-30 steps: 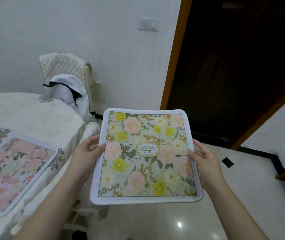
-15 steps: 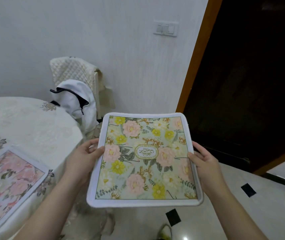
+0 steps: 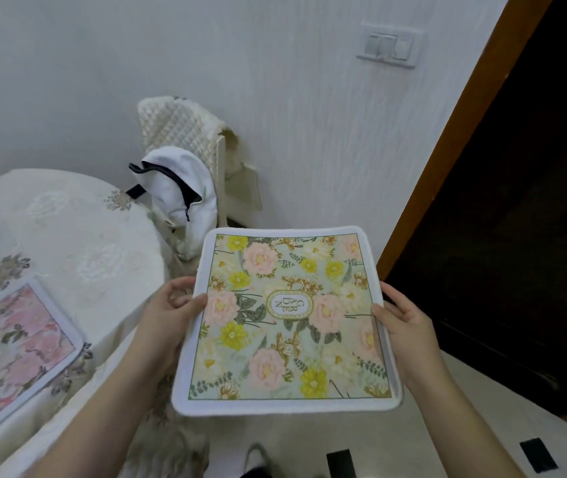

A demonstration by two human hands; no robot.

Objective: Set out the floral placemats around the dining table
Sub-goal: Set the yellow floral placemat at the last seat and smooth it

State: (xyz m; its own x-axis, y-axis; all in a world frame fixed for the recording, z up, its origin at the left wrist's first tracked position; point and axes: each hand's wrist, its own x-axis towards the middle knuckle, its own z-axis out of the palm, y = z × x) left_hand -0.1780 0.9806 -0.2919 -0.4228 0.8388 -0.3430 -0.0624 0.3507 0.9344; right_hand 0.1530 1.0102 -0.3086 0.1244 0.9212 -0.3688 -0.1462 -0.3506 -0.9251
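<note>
Wall (image 3: 275, 98): white, textured, filling the background. We noted a pale switch plate (image 3: 388, 48) on it, up near the brown door frame (image 3: 447, 160).

Doorway (image 3: 533, 219): dark, to the right of the frame; we could not make out anything inside it.

Tabletop (image 3: 68, 229): rounded, under a cream cloth with woven flower patches, at the left of the view.

Floor (image 3: 464, 426): pale and glossy, with small black inset squares near the bottom edge.

Chair (image 3: 178, 129): cream quilted cover on its back, standing between the tabletop and the wall. A white garment with dark trim (image 3: 175, 188) hung over it.

Green placemat (image 3: 289, 319): white-bordered, printed with pink and yellow flowers and an oval label reading GARDEN at its centre. We held it level in the air, just beside the edge of the tabletop and above the floor, not resting on anything.

Pink placemat (image 3: 9, 353): pink flowers, pale border, lying flat on the tabletop near its edge, partly cut off by the left side of the view.

Left hand (image 3: 164, 322): thumb pressed on the green placemat's left border, fingers (image 3: 175, 288) curled beneath, pinching the edge.

Right hand (image 3: 409, 326): thumb on the right border, fingers (image 3: 394, 293) curled round the edge from outside, gripping it.
</note>
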